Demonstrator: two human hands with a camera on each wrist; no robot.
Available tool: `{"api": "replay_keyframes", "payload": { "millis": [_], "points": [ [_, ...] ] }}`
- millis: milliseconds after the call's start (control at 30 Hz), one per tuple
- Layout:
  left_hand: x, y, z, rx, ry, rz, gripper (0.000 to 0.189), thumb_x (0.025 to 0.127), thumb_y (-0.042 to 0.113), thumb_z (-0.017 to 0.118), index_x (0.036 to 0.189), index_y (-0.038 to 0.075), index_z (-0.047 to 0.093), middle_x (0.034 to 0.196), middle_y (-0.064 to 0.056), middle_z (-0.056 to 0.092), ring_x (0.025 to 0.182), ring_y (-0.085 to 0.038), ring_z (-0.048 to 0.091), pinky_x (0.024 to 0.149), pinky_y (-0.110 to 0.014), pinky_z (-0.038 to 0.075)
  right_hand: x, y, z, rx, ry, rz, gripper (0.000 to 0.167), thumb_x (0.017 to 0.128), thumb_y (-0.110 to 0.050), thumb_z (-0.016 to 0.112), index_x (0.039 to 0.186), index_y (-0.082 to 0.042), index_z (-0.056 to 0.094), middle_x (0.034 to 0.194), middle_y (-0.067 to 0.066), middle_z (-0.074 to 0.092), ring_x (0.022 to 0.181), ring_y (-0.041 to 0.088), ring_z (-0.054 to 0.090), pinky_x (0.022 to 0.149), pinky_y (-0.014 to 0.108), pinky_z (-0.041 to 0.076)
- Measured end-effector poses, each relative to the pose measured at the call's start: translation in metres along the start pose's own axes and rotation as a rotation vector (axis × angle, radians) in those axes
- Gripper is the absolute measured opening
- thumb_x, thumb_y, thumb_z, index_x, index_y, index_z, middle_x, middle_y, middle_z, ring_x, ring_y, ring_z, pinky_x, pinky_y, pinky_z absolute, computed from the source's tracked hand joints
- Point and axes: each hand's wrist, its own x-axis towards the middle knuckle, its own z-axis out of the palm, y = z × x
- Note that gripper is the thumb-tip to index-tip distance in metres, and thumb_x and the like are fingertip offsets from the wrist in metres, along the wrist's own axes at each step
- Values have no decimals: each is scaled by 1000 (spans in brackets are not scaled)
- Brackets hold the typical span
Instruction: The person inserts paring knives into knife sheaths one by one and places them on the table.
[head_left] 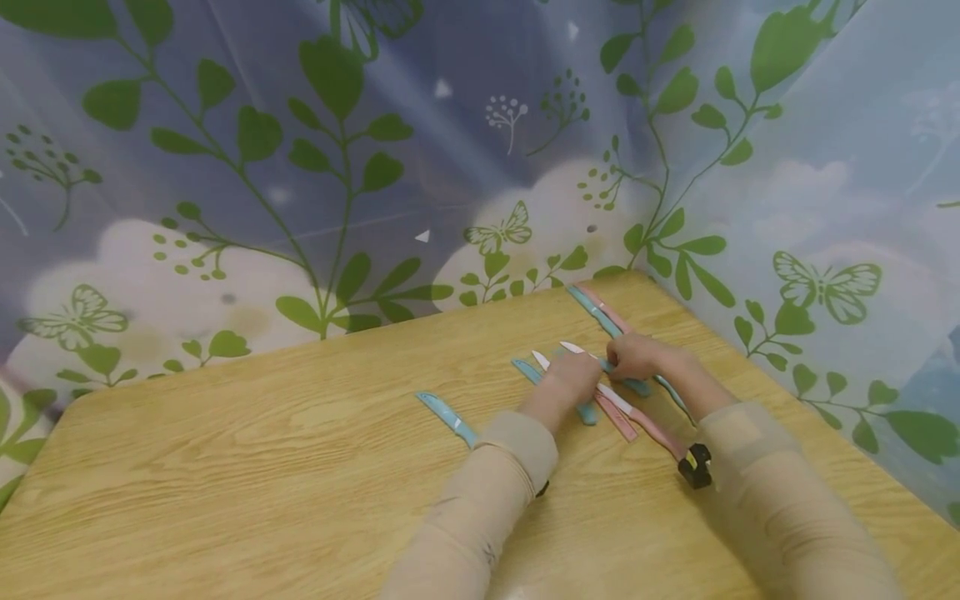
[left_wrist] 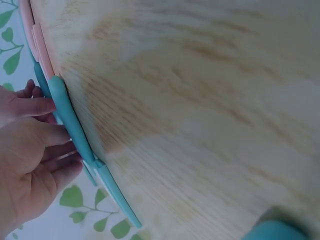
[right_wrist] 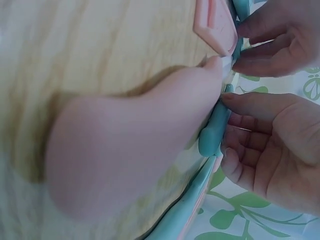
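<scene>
My left hand [head_left: 573, 379] has its fingers at a teal knife [left_wrist: 70, 120], whose teal sheath [left_wrist: 117, 195] points away from the handle. Close beside it, my right hand [head_left: 636, 357] pinches the teal handle [right_wrist: 215, 130] of another knife between thumb and curled fingers. A bare white blade [head_left: 573, 347] shows between the hands, pointing to the far left. Just in front of them lies a pink-handled knife [head_left: 660, 432] with a white blade, partly covered by my left hand. Alongside it is a flat pink sheath [head_left: 618, 419].
At the table's back right lie a sheathed teal knife [head_left: 588, 307] and a pink one [head_left: 609, 313] side by side. Another sheathed blue knife [head_left: 446, 415] is left of my hands, its handle hidden by my sleeve. A black clip-like object [head_left: 695, 467] shows near my right cuff.
</scene>
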Motion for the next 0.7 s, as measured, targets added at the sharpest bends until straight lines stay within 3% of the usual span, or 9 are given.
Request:
{"api": "replay_keyframes", "payload": {
  "millis": [100,200,367,533,700],
  "points": [
    [-1,-1,1,-25,-7,23,16,97,17,50,104,13,63,108,-1,60,96,-13,59,80,-24,50,0,1,1,2,9,-3,9,79,-7,64,77,0,58,72,4,54,65,17,49,58,27,43],
    [-1,-2,1,6,13,25,16,96,18,51,106,14,63,110,-2,58,99,-14,57,85,-25,48,0,2,1,-8,10,-4,10,79,-7,64,76,0,58,72,4,55,65,17,49,58,28,44],
    [-1,-4,3,93,57,-54,23,94,28,52,111,20,66,119,-4,55,113,-20,48,102,-35,34,1,4,2,-39,23,-7,10,78,-8,65,75,0,59,71,4,56,65,18,51,59,30,46],
    [-1,-3,3,87,9,-137,40,95,47,44,122,23,60,131,-3,51,125,-24,39,110,-43,19,1,6,3,-74,55,-26,11,76,-8,66,73,0,59,70,4,57,65,19,52,61,34,48],
    [-3,-1,4,71,-37,-148,46,95,54,37,122,24,60,132,1,53,129,-24,37,111,-45,13,0,7,3,-66,63,-10,10,78,-6,65,75,1,59,73,5,57,67,20,53,64,36,49]
  ]
}}
